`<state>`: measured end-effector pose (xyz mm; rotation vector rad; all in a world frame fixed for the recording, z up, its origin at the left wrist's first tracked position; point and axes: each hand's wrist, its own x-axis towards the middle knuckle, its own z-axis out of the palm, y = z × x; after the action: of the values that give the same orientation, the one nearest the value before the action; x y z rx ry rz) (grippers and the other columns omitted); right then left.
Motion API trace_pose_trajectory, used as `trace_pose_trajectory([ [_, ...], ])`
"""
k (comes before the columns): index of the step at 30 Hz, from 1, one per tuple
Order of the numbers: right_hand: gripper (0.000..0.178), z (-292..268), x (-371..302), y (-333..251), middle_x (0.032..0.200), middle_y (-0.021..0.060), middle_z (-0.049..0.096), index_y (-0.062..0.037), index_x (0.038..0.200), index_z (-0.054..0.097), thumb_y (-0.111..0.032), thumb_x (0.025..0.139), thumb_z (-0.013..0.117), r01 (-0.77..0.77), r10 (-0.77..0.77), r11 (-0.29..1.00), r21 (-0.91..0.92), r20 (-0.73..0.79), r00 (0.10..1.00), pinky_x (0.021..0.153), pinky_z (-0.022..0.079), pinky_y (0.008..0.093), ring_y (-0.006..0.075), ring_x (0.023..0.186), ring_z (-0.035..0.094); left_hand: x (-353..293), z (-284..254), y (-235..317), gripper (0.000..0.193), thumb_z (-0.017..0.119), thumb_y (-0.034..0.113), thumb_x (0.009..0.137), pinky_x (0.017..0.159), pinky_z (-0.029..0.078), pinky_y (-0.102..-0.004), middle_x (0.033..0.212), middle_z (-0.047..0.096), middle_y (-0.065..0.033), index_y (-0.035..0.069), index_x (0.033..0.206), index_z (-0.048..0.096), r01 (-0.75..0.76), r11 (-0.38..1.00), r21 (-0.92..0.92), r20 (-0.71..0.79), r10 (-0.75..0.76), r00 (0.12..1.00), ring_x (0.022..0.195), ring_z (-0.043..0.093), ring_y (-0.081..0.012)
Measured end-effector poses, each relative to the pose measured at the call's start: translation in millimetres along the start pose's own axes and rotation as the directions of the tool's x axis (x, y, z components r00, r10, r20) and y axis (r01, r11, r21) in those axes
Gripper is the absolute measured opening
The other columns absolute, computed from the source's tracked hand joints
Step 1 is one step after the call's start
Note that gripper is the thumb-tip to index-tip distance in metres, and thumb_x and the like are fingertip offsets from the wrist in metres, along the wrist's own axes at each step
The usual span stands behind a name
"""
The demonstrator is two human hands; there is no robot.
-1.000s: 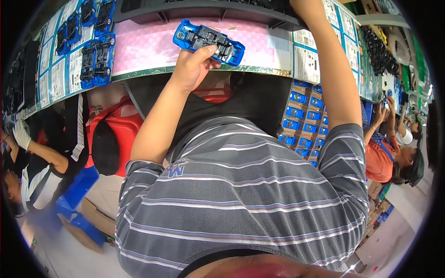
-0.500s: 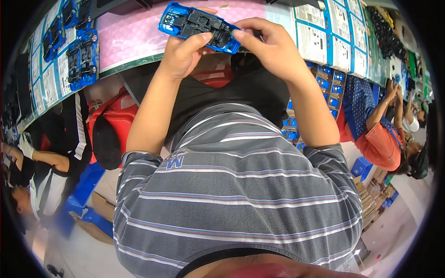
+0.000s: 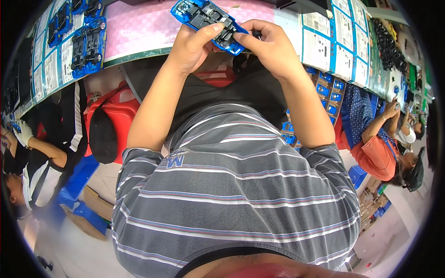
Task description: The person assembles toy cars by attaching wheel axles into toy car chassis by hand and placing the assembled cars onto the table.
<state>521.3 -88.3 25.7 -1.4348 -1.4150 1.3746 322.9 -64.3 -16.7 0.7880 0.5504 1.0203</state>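
Observation:
A blue toy car (image 3: 184,10) with a black underside is held over the table's near edge, its underside facing up. My left hand (image 3: 190,48) is closed around its near side, the thumb lying across the black chassis. My right hand (image 3: 272,46) grips the car's right end, its thumb pressed on the chassis and its index finger curled. Something small and dark shows beside the right fingers; I cannot make out what it is. Most of the left fingers are hidden beneath the car.
More blue toy cars (image 3: 88,48) lie underside-up on printed sheets at the left. At the right are further printed sheets (image 3: 317,48) and, below the table, a box of blue parts (image 3: 331,95). A red stool (image 3: 123,113) stands at left. Co-workers sit on both sides.
The toy car has shifted slightly right and up in the view, and is tilted more steeply. My left thumb has moved further across the chassis, toward the right thumb.

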Motion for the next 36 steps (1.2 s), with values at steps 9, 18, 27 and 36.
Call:
trace_pose_trajectory([
  [9, 0.045, -53.7, -19.7, 3.1, 0.1, 0.005, 0.064, -0.0002, 0.126, 0.052, 0.0, 0.087, 0.073, 0.02, 0.015, 0.924, 0.381, -0.087, 0.996, 0.072, 0.047, 0.0232, 0.0109, 0.084, 0.059, -0.3, 1.4, 1.9, 0.044, 0.065, 0.02, 0.096, 0.067, 0.051, -0.0317, 0.111, 0.067, -0.0072, 0.003, 0.135, 0.053, -0.036, 0.998, 0.049, 0.011, 0.036, 0.999, 0.097, 0.068, -0.0168],
  [18, 0.045, -39.2, -27.2, 31.4, 0.129, 0.0142, 0.045, 0.0079, 0.129, 0.048, 0.012, 0.088, 0.068, 0.188, -0.16, 0.979, 0.078, -0.271, 0.949, 0.095, 0.055, 0.0328, 0.0225, 0.109, 0.065, -1.1, 18.7, -4.2, 0.026, 0.073, 0.013, 0.094, 0.069, 0.06, -0.0291, 0.103, 0.071, -0.0063, 0.001, 0.116, 0.064, -0.103, 0.99, 0.101, -0.067, 0.11, 0.992, 0.09, 0.069, -0.0143],
  [27, 0.053, -42.7, -30.2, 6.2, 0.124, 0.0168, 0.067, 0.0048, 0.134, 0.055, -0.013, 0.09, 0.078, 0.249, -0.282, 0.958, -0.143, -0.306, 0.909, 0.087, 0.056, 0.0324, 0.0209, 0.099, 0.071, 2.8, 19.8, -2.4, 0.027, 0.07, 0.01, 0.094, 0.07, 0.061, -0.0312, 0.103, 0.071, -0.0079, 0.001, 0.118, 0.062, -0.065, 0.99, 0.126, -0.077, 0.075, 0.994, 0.088, 0.071, -0.0174],
  [36, 0.063, -3.5, -21.3, -17.4, 0.114, 0.0162, 0.06, 0.0006, 0.121, 0.058, -0.017, 0.071, 0.091, 0.469, -0.629, 0.731, -0.495, -0.224, 0.744, 0.088, 0.055, 0.0392, 0.0324, 0.107, 0.063, -2.6, 25.3, -5.2, 0.023, 0.068, 0.009, 0.095, 0.069, 0.062, -0.0309, 0.104, 0.071, -0.0084, 0.001, 0.115, 0.061, -0.061, 0.988, 0.14, -0.133, 0.08, 0.988, 0.09, 0.071, -0.0166],
])
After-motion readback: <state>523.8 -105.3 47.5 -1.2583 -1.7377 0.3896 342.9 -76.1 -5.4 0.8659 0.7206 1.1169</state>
